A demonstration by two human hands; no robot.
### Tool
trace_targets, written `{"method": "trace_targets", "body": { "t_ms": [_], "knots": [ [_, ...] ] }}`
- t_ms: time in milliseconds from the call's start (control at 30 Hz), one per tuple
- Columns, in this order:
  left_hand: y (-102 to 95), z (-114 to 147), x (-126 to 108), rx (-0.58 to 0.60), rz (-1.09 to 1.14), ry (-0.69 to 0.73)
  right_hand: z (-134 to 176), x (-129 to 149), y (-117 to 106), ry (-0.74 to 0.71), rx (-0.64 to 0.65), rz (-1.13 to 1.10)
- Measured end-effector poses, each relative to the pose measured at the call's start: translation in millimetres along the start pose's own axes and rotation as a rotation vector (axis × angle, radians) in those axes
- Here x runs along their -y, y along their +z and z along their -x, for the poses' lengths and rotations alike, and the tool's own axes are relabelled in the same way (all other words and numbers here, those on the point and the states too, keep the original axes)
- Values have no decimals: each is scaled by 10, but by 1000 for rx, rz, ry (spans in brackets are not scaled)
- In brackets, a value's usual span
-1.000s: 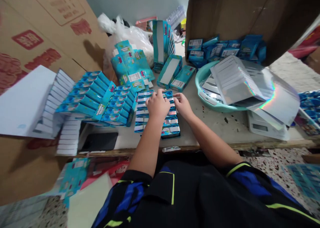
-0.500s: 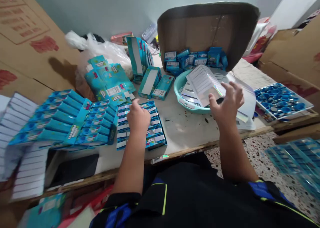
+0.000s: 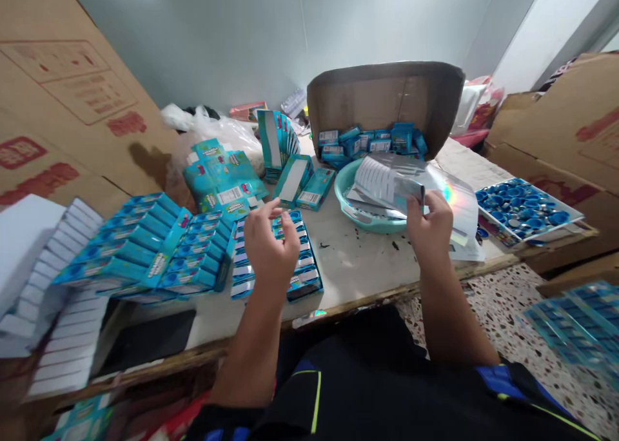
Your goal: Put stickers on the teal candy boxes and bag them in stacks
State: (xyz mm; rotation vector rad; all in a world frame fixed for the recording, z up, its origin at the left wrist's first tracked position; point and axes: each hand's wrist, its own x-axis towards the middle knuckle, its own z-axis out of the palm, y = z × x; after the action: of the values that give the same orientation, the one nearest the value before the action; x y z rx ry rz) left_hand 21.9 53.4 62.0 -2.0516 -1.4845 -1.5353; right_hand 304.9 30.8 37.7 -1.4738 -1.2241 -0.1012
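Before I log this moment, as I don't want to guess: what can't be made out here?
In the head view:
Some small boxes: hidden behind the left hand.
Right side of the bowl: covered by silvery sheets.
Fine print on blue packets: too small.
Plastic packs at lower right: cut off by the right edge.

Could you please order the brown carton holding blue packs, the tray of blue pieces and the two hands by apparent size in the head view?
1. Brown carton
2. Tray of blue pieces
3. Left hand, right hand: too alike to rank
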Motion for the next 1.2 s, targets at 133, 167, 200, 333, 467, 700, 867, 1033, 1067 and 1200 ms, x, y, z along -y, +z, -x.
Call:
{"method": "trace_targets", "body": {
  "t_ms": [133, 167, 200, 333, 467, 700, 867, 1033, 1067, 1200],
  "knots": [
    [-272, -148, -458, 185, 6, 231, 234, 648, -128, -272, 102, -264],
    [-327, -190, -544, 231, 6, 256, 298, 769, -139, -313, 135, -325],
    [-375, -225, -608, 271, 12, 272, 357, 861, -143, -338, 155, -381],
    [-482, -252, -635, 353, 49, 346, 519, 981, -116, -289, 164, -530],
    [-468, -148, -486, 217, 43, 438, 608, 957, -73, -174, 228, -630],
    [-407, -54, -399, -10, 67, 670, 723, 940, -30, 6, 252, -699],
    [-384, -4, -436, -106, 70, 792, 720, 910, -11, 41, 188, -692],
    [-263, 79, -395, -37, 529, 516, 407, 606, 76, 131, -62, -602],
    [-217, 66, -357, -65, 608, 373, 298, 494, 98, 149, -143, -560],
    [32, -157, -38, -172, 691, -244, -125, -53, 184, 37, -337, -118]
  ]
}}
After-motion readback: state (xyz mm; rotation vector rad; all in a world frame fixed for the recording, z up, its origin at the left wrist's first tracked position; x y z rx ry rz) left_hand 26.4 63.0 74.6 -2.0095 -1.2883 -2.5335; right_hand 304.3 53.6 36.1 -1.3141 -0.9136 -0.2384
